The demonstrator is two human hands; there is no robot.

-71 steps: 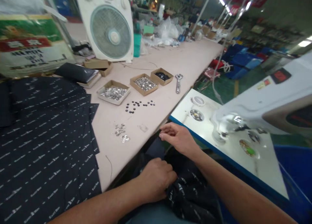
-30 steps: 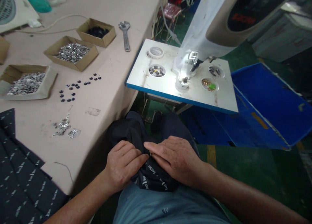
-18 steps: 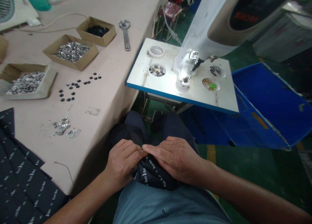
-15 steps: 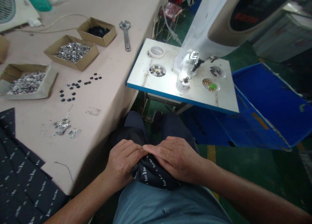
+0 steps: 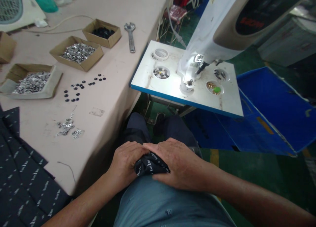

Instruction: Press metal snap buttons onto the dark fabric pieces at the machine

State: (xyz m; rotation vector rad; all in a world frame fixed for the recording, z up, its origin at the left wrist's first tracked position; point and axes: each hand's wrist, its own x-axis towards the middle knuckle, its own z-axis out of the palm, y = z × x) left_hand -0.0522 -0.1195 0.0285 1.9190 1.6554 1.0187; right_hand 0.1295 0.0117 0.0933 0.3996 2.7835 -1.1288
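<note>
Printed cloth (image 5: 154,166) now drawn up | left hand (image 5: 126,161), right hand (image 5: 184,162): grip holding it | 3 filled boxes (image 5: 94,59) | 1 wrench (image 5: 130,38)

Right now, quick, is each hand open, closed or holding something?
Left hand: closed on dark printed cloth.
Right hand: against that cloth, thumb apart; grip can't be told.
</note>
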